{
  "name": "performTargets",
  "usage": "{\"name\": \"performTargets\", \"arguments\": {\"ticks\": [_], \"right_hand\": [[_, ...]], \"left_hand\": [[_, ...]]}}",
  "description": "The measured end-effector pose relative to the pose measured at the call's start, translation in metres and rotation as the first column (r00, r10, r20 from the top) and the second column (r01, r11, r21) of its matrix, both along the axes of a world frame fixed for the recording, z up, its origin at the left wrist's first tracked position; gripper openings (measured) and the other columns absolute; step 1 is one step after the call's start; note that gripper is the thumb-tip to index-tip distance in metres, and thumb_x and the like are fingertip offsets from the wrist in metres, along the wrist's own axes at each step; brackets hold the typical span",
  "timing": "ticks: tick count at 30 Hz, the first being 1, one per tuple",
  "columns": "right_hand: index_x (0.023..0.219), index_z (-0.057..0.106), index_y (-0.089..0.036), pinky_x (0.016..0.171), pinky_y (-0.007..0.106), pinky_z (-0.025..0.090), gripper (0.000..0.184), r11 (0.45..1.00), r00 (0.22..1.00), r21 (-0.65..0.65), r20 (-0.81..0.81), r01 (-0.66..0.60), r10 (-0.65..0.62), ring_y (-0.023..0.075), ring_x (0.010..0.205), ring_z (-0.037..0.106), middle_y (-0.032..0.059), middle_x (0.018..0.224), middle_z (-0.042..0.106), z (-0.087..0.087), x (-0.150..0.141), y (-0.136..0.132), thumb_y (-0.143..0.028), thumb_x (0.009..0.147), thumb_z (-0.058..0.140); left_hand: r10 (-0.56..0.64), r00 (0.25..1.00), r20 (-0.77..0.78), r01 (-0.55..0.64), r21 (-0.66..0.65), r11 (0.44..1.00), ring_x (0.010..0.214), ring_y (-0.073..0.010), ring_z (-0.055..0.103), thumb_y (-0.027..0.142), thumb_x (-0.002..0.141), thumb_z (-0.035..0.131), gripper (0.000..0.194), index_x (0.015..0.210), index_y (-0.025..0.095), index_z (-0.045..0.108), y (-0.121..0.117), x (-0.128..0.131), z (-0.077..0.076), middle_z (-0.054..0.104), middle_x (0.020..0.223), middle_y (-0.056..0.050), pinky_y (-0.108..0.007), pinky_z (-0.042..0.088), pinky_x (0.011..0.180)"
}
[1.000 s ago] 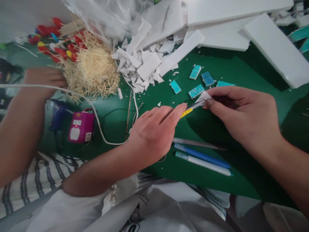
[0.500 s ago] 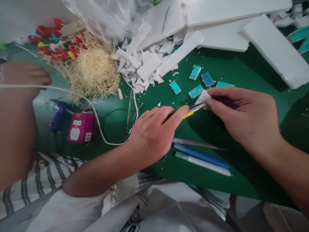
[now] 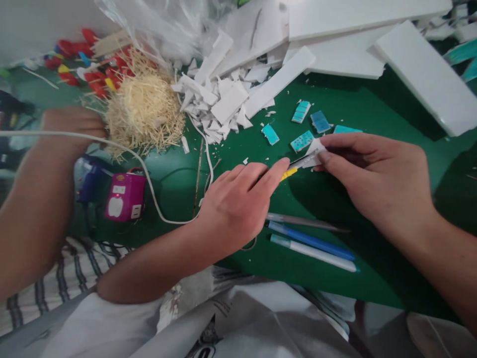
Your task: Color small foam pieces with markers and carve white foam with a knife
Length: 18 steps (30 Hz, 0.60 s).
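My left hand (image 3: 238,206) is closed around a utility knife (image 3: 288,172) with yellow on its body; most of the handle is hidden in my fist. Its metal blade lies against a small white foam piece (image 3: 314,149). Between thumb and fingers, my right hand (image 3: 380,174) pinches that piece at its right edge. Just beyond lie several small foam pieces coloured turquoise and blue, among them a dotted one (image 3: 302,141) and a blue one (image 3: 320,122). Below the hands are a grey pen-like tool (image 3: 305,222), a blue pen (image 3: 313,240) and a white marker (image 3: 315,253).
White foam scraps (image 3: 227,99) and large foam boards (image 3: 335,54) cover the back. Left are a heap of thin wooden sticks (image 3: 145,109), a magenta power adapter (image 3: 125,196), a blue glue gun (image 3: 89,176) and a white cable (image 3: 149,174). Another person's arm (image 3: 48,189) reaches in there.
The knife blade has shifted slightly up and left over the white foam piece, which shows more of its face. The other person's hand has moved right, towards the stick heap.
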State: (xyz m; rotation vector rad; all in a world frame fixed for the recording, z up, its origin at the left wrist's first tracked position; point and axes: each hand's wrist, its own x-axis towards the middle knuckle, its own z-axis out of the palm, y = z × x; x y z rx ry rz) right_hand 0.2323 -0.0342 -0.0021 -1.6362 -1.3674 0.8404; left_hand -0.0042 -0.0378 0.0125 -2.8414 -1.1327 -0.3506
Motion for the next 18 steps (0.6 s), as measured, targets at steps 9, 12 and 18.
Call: {"name": "performTargets", "arguments": {"ticks": [9,12,18], "right_hand": [[0.098,0.087,-0.030,0.076,0.037,0.068,0.015,1.000,1.000,-0.012,0.018,0.015,-0.015,0.0203,0.075,0.079,-0.0002,0.085,0.083,-0.0001,0.0007,-0.0001,-0.024,0.088,0.079],[0.098,0.087,-0.029,0.074,0.036,0.068,0.014,1.000,1.000,-0.013,0.018,0.019,-0.018,0.0202,0.075,0.079,-0.0003,0.085,0.083,0.0003,0.0007,-0.0001,-0.024,0.087,0.080],[0.097,0.087,-0.029,0.071,0.033,0.068,0.014,1.000,0.999,0.001,0.038,-0.030,0.030,0.0207,0.078,0.080,-0.0003,0.089,0.085,0.0014,0.0017,0.0004,-0.025,0.086,0.080]], "left_hand": [[-0.021,0.998,0.052,0.019,0.046,0.999,0.093,-0.0152,0.077,0.008,0.108,0.051,0.046,0.154,0.010,0.057,-0.0004,-0.0002,0.0001,0.078,0.109,-0.007,-0.026,0.061,0.085],[-0.007,0.999,0.043,0.006,0.023,1.000,0.094,-0.0140,0.077,0.009,0.109,0.051,0.048,0.157,0.012,0.053,-0.0015,0.0004,0.0002,0.079,0.111,-0.005,-0.025,0.062,0.086],[-0.003,1.000,0.017,0.003,-0.001,1.000,0.097,-0.0147,0.077,0.010,0.110,0.050,0.050,0.160,0.015,0.051,-0.0022,0.0010,0.0008,0.079,0.113,-0.006,-0.026,0.062,0.086]]}}
